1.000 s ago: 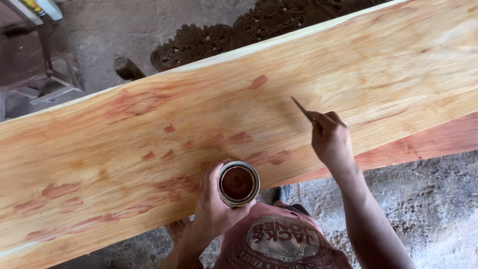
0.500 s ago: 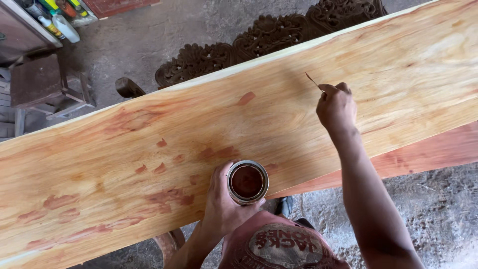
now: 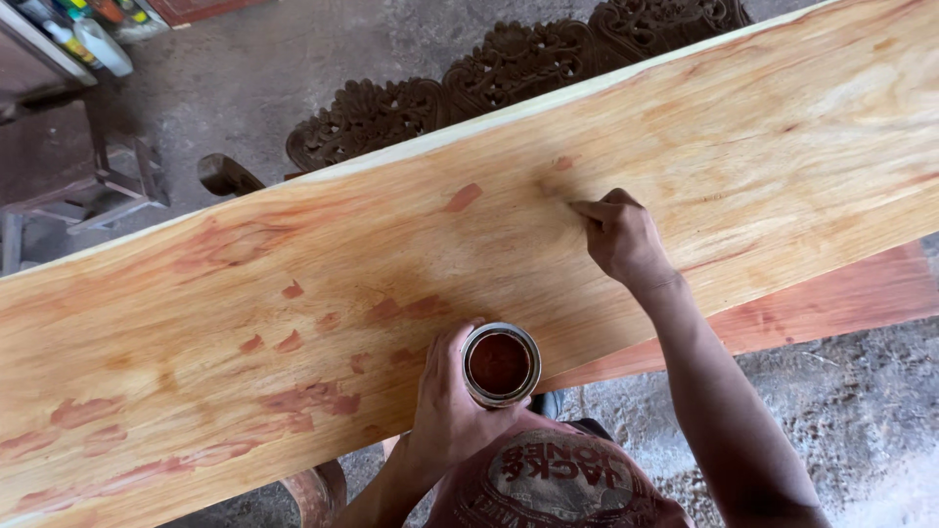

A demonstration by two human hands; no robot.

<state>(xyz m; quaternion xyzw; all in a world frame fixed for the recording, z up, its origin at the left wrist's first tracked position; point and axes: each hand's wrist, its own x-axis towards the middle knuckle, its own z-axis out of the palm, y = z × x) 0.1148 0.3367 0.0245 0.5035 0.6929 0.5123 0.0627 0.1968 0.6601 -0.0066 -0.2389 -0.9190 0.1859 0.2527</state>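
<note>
A long pale wooden plank (image 3: pixel 743 137) with several reddish-brown filler patches lies across the view. My left hand (image 3: pixel 445 401) grips a small round tin (image 3: pixel 500 364) of dark red-brown paste at the plank's near edge. My right hand (image 3: pixel 621 235) rests on the plank, fingers closed on a thin stick-like tool whose tip touches the wood near a small reddish patch (image 3: pixel 562 163). Most of the tool is hidden by the fingers.
A dark carved wooden panel (image 3: pixel 509 68) lies on the concrete floor beyond the plank. A reddish board (image 3: pixel 831 293) sits under the plank at right. A low wooden stool (image 3: pixel 108 176) and several bottles (image 3: pixel 93 39) are at upper left.
My right hand has moved left and lowered onto the plank, bringing the tool tip down to the wood. My left hand keeps the tin in the same spot.
</note>
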